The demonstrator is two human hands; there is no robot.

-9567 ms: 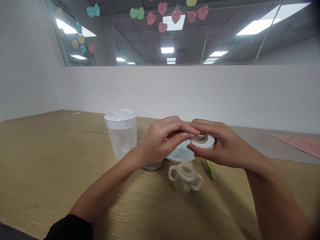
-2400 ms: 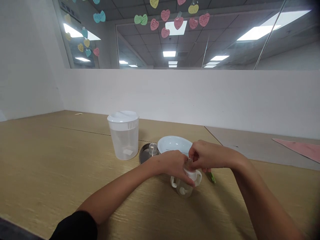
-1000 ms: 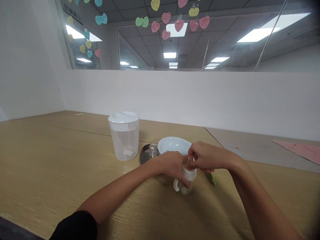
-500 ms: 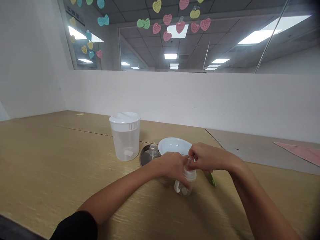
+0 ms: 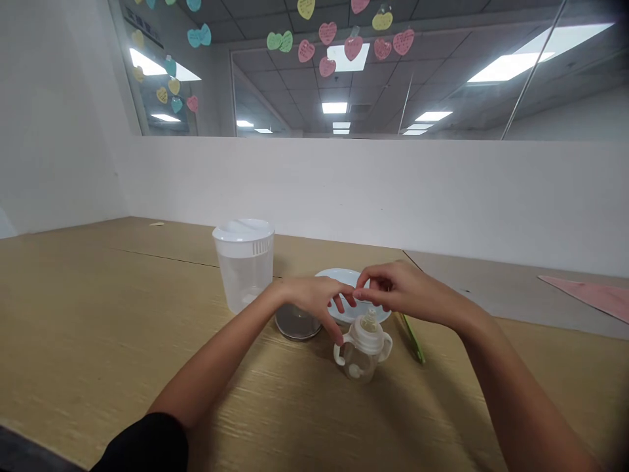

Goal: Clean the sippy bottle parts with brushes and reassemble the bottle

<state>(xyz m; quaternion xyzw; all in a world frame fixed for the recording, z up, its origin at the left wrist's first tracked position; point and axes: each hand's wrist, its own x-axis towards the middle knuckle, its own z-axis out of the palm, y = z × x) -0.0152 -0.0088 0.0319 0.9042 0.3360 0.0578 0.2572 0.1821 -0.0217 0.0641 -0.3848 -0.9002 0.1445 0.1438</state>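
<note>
A clear baby bottle (image 5: 362, 357) with a white collar, two white side handles and a clear teat stands upright on the table. My left hand (image 5: 319, 301) hovers at its upper left, fingers spread, thumb near the left handle; I cannot tell whether it touches. My right hand (image 5: 400, 288) is above and behind the teat, its fingers loosely curled and slightly apart with nothing seen in them. The fingertips of both hands are close together. Behind them lies a white bowl (image 5: 328, 273), and a round metal dish (image 5: 297, 326) is partly covered by my left hand.
A tall clear tub with a white lid (image 5: 244, 262) stands left of the dish. A thin green item (image 5: 413, 341) lies right of the bottle. Farther right, a pink sheet (image 5: 587, 295) rests on a grey surface. A white wall with a window rises behind the table.
Both hands have come off the bottle. My left hand has moved up and left, now hiding the clear dome-shaped cap in the dish; my right hand has let go of the teat and risen.
</note>
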